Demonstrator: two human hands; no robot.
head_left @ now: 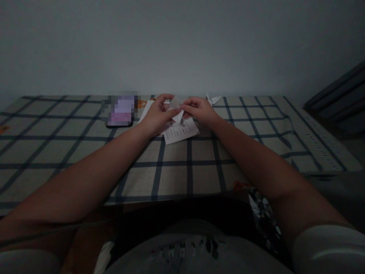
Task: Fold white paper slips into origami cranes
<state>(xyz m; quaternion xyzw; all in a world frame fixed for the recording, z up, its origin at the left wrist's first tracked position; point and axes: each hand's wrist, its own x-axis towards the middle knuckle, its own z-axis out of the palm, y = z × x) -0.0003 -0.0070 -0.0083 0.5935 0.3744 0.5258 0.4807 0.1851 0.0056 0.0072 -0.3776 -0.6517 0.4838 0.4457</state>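
A small folded white paper (177, 116) is held between both hands above the table. My left hand (160, 114) pinches its left side between thumb and fingers. The fingers of my right hand (199, 109) are closed on its right side. Beneath the hands lie printed sheets (181, 131) with text on them, partly covered by the hands. Just beyond my right hand sits another folded white paper piece (215, 100) with pointed ends.
A phone (121, 111) with a blurred, lit screen lies left of the hands. The table bears a checked cloth (173, 175) and meets a plain wall at the back. Dark slatted furniture (339, 95) stands at the right.
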